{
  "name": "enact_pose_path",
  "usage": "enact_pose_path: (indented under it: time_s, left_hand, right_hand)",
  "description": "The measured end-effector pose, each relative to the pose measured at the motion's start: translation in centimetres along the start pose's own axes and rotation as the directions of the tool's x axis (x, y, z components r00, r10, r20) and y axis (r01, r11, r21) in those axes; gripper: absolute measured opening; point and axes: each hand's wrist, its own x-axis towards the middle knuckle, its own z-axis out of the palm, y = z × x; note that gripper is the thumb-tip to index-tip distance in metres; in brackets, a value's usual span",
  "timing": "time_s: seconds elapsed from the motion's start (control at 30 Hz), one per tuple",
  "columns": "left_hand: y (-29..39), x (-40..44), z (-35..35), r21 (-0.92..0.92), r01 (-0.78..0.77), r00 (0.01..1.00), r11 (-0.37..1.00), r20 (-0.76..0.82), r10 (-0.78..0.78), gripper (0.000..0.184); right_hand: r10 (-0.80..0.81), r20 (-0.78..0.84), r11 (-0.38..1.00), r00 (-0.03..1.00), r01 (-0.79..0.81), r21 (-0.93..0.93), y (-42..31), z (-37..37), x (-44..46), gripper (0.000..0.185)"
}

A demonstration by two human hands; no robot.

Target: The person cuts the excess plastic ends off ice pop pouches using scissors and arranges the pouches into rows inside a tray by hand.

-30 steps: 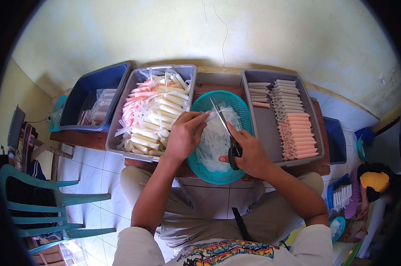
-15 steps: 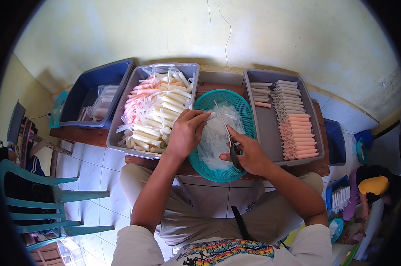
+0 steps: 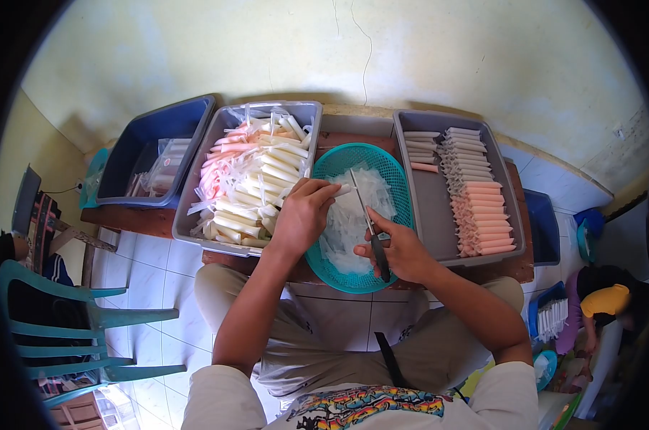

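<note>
My left hand is closed around a whitish plastic-wrapped stick; its end pokes out past the fingertips, and the rest is hidden by the hand. The scissors are in my right hand, their blades nearly together and pointing up beside the stick's end. Both hands are over a turquoise mesh basket holding many clear plastic scraps. Left of it, a grey tub is heaped with pale yellow and pink sticks with loose plastic ends.
On the right, a grey tub holds neat rows of short-ended pink and greyish sticks. A dark blue tub with packed bags stands far left. Green chairs are at lower left. A person bends down at far right.
The scissors' blades have closed together, and the right hand's fingers have drawn in on the handles. My left hand has hardly moved.
</note>
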Motion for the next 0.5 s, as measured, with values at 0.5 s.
enact_pose_path:
  time_s: [0.5]
  left_hand:
    - [0.3,0.4,-0.5,-0.007,0.028,0.998,1.0,-0.057,-0.028,0.033]
  right_hand:
    - [-0.189,-0.107,0.797,0.976,0.089,-0.598,0.2,-0.4,1.5,0.105]
